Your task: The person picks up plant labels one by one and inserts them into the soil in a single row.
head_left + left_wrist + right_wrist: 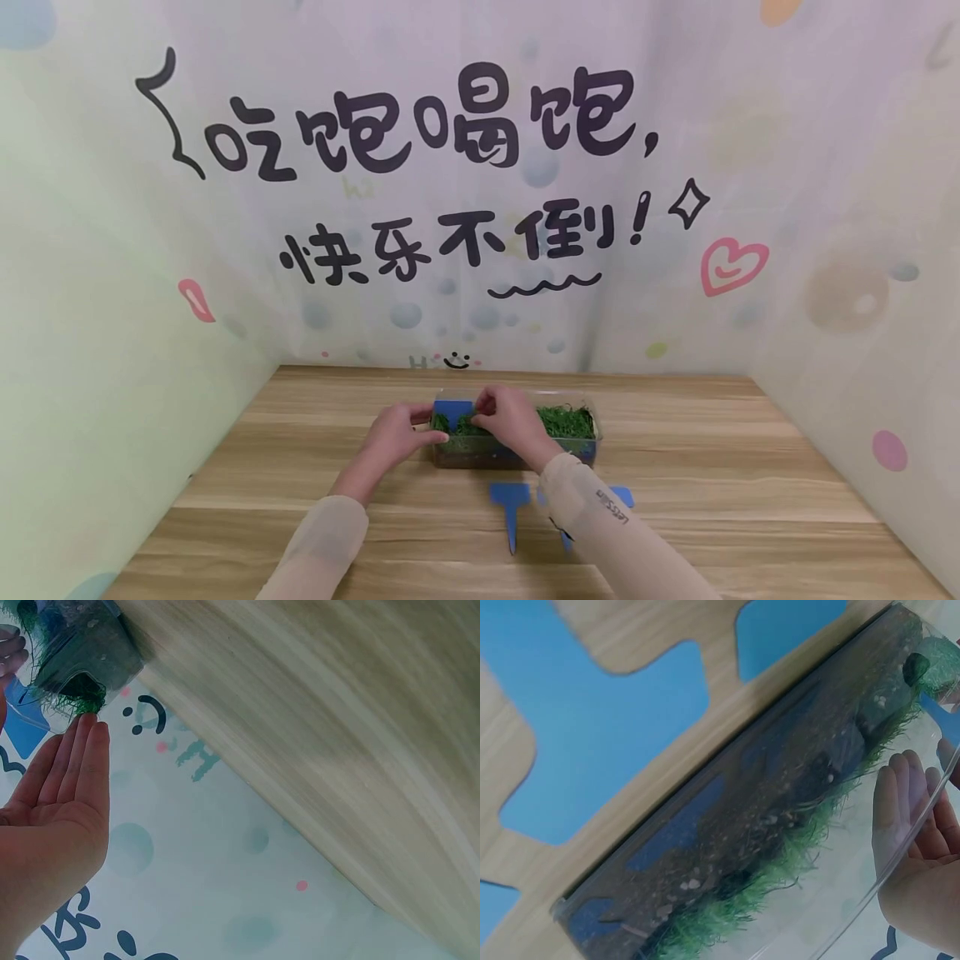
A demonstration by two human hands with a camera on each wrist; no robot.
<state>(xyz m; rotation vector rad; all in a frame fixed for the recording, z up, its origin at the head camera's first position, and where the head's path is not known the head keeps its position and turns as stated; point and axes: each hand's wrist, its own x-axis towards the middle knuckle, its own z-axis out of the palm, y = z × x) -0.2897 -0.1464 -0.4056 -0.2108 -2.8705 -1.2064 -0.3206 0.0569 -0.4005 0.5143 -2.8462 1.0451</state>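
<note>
A clear rectangular box (517,458) holds dark soil (780,772) topped with green grass-like tufts (566,422). At its left end a blue T-shaped plant label (452,412) stands upright in the green. My left hand (393,437) is at that end, thumb by the front wall; in the left wrist view its fingers are straight and their tips meet the box's end. My right hand (513,421) reaches over the box, fingers bent just right of the label. Whether its fingertips pinch anything is hidden. In the right wrist view the right hand (922,832) shows partly through the clear wall.
On the wooden table (300,467), in front of the box, lies a blue T-shaped label (512,500). More blue labels (622,497) lie partly under my right forearm. A printed white backdrop (450,325) stands behind the table, with pale walls at both sides.
</note>
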